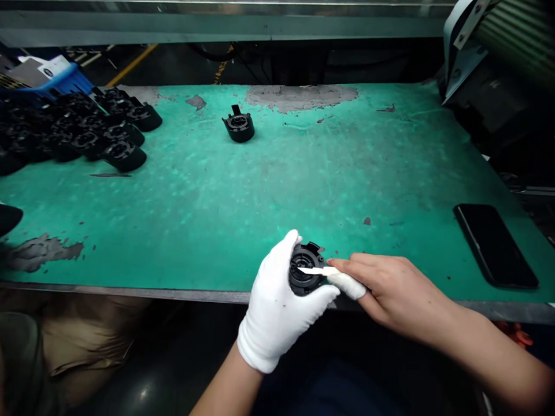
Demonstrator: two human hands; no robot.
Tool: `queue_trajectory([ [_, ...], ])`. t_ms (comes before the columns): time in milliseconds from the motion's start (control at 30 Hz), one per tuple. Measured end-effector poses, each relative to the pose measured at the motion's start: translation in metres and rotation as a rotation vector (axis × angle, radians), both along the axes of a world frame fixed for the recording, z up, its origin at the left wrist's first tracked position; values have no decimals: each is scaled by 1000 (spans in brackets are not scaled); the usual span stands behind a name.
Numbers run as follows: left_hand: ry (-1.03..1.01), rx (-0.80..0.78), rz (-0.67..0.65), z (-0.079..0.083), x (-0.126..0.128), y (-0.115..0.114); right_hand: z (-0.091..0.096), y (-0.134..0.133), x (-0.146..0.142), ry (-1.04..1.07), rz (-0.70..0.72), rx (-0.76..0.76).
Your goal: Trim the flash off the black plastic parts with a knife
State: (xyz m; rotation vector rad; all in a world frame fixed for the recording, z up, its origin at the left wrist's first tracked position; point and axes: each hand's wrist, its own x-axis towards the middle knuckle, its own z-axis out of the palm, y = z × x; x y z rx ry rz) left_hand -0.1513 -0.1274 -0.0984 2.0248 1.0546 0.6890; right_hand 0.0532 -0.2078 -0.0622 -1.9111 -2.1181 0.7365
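I'm clasping the black part (305,282) snugly in my left grip (277,300), presumably steadying it, and pinching a pale knife (316,270) in my right grip (385,283), beside that part.

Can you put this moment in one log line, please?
Left hand: gloved, holds round black part | Right hand: holds pale-bladed tool, tip over the part | Nearby: green work surface, black phone

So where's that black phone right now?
In the head view, the black phone lies toward the right end of the green tabletop, close to its near edge, to the right of the right hand.
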Motion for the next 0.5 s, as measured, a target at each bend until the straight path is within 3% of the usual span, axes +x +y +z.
queue_trajectory([
  [200, -5, 77, 9, -3, 1, -2, 0, 1, -1, -87, -59, 10],
  [333, -2, 100, 5, -6, 2, -2, 9, -3, 0, -52, -17, 23],
  [500, -10, 108, 18, -7, 1, -2, 20, -2, -2, -182, 27, -22],
])
